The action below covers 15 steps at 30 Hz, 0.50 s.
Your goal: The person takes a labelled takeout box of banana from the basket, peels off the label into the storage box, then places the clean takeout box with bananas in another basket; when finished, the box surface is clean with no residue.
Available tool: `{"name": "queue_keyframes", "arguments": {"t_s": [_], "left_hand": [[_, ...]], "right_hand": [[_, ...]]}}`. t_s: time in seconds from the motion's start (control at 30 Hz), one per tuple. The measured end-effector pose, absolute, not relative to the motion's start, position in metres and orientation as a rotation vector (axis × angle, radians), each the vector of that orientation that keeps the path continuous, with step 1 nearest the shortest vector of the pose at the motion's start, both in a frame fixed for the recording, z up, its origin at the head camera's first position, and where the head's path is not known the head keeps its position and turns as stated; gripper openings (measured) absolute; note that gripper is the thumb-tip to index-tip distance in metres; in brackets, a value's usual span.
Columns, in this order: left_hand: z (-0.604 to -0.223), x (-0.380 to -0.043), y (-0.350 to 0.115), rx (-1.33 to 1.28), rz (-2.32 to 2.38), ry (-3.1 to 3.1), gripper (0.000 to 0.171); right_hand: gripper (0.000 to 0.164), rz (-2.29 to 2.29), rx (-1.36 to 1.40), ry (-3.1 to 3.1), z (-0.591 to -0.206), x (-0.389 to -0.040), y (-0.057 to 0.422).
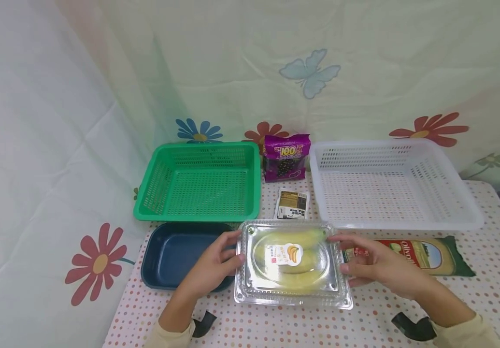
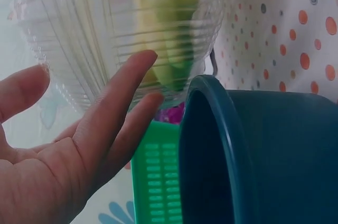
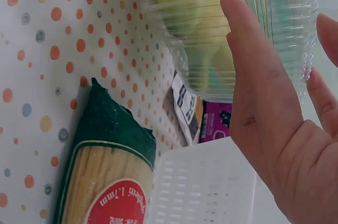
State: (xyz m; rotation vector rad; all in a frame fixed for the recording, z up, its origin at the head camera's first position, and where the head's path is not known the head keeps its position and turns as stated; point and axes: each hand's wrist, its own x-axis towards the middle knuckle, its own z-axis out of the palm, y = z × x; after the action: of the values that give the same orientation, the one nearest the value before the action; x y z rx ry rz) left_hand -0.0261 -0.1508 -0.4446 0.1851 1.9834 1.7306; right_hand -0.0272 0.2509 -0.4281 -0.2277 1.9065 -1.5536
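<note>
A clear plastic box of bananas (image 1: 291, 285) with a banana label on its lid is held up above the table between both hands. On its left side, my left hand (image 1: 215, 263) grips the edge, thumb near the rim and fingers along the ribbed wall. My right hand (image 1: 378, 263) holds the opposite side in the same way. In the left wrist view, the left hand's fingers lie against the box (image 2: 121, 28), beside the dark blue basin (image 2: 285, 150). The right wrist view has the right hand (image 3: 274, 113) against the box's other wall.
A green basket (image 1: 254, 208) stands at the back left, a white basket (image 1: 406, 224) at the back right. Between them are a purple snack bag (image 1: 286, 157) and a small pouch (image 1: 292, 204). A spaghetti pack (image 1: 445, 256) lies right of the right hand on the dotted table.
</note>
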Motion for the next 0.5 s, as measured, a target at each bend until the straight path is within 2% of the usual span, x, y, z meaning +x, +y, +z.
{"name": "queue_keyframes", "arguments": {"t_s": [0.5], "left_hand": [[-0.454, -0.019, -0.149, 0.216, 1.651, 1.994, 0.064]], "right_hand": [[0.063, -1.57, -0.211, 1.863, -0.448, -0.015, 0.254]]}}
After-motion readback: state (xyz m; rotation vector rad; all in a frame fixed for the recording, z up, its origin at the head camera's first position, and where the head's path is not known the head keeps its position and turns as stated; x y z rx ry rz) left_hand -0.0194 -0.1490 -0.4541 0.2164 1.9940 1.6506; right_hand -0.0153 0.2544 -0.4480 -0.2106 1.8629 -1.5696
